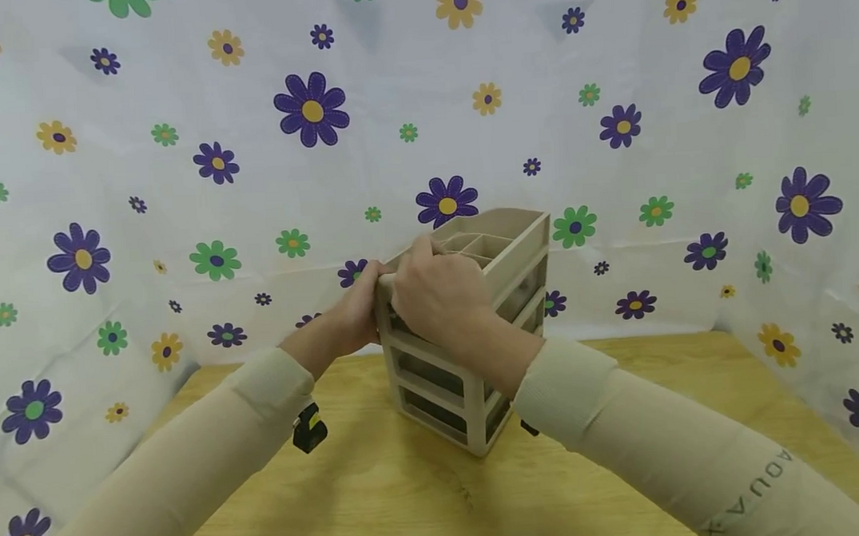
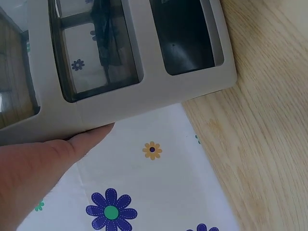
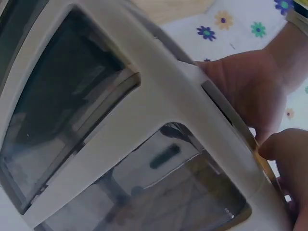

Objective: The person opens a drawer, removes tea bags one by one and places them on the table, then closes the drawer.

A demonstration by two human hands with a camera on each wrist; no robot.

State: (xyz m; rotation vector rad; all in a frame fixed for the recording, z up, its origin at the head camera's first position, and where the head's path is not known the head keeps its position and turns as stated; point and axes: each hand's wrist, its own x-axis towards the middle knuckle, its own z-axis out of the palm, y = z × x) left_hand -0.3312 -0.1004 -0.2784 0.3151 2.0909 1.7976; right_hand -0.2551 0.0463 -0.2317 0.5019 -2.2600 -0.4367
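A beige drawer organizer (image 1: 470, 370) stands upright on the wooden table, turned at an angle. It has see-through dark drawer windows on its sides and an open, divided tray on top. My left hand (image 1: 359, 311) holds its upper left side; in the left wrist view the thumb (image 2: 91, 139) lies along the frame edge. My right hand (image 1: 441, 291) grips the top front rim with curled fingers, and covers part of the upper drawer. In the right wrist view, the right hand (image 3: 288, 159) is at the organizer's edge, with the left hand (image 3: 250, 82) beyond.
The wooden table (image 1: 267, 499) reaches back to a white flowered cloth (image 1: 392, 62), which hangs behind and along both sides. A small black device (image 1: 309, 427) is at the left wrist. Dark shapes show through the organizer's drawer window (image 2: 103, 43).
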